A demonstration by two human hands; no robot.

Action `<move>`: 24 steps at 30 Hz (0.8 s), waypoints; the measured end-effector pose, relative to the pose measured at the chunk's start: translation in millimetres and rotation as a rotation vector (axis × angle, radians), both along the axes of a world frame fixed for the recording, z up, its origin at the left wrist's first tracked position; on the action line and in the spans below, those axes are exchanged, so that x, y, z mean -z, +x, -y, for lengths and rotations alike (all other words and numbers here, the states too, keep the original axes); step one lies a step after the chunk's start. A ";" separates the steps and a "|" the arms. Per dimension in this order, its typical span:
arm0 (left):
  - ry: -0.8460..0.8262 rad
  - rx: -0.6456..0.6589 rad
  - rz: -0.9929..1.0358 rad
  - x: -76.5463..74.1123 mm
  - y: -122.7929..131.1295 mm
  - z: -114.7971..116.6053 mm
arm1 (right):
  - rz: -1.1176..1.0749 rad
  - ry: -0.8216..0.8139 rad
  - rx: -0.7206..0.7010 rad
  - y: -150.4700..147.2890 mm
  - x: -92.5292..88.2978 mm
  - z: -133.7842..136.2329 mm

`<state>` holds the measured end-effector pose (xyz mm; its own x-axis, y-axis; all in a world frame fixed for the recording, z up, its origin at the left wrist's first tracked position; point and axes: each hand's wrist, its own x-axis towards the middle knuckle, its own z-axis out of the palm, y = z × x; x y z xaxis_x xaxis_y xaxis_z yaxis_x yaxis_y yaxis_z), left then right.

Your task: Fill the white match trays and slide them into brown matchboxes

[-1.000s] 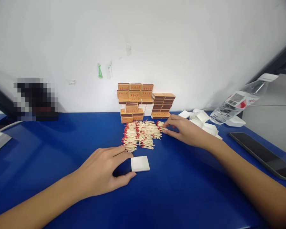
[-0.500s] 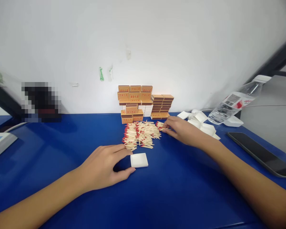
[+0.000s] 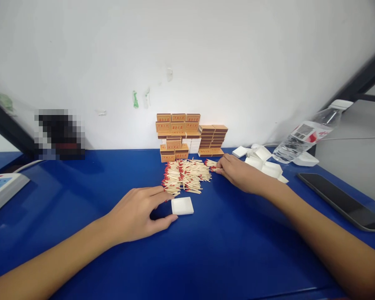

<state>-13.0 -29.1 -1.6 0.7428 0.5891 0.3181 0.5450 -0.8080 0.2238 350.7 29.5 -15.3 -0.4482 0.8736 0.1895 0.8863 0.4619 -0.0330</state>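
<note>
A small white matchbox tray point(image 3: 183, 206) lies on the blue table. My left hand point(image 3: 140, 214) has its thumb and forefinger at the tray's near and far left corners, holding it between them. Beyond it, matches point(image 3: 187, 175) with red heads form a loose pile, close to the other fingers of that hand. To the right of the pile, my right hand point(image 3: 237, 171) pinches matches at the edge of a small cluster; its fingertips partly cover them, so how many are held is hidden.
Stacked orange matchboxes point(image 3: 177, 127) stand against the wall behind the pile. At right are several white trays point(image 3: 271, 169), a leaning water bottle point(image 3: 309, 131) and a dark phone point(image 3: 340, 200). A power strip point(image 3: 6, 189) sits at the left edge, near a pixelated dark object point(image 3: 59, 135).
My right fingers have closed in more tightly at the matches. My left hand keeps its place around the tray. The whole view has shifted slightly.
</note>
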 end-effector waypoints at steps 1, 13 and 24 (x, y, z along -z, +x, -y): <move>0.001 0.000 0.002 -0.3 0.0 0.1 | 0.004 0.008 -0.003 0.5 -0.1 0.0; 0.000 0.025 0.015 0.8 1.3 0.1 | -0.030 -0.022 0.036 -0.3 -7.7 -2.3; -0.016 0.025 0.037 2.0 3.9 0.9 | -0.195 -0.066 -0.229 -86.3 -40.1 71.6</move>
<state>-9.1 -29.9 -3.6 0.7453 0.5758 0.3362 0.5159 -0.8174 0.2563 264.4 -42.0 24.7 -0.5954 0.7676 0.2373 0.7336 0.6399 -0.2289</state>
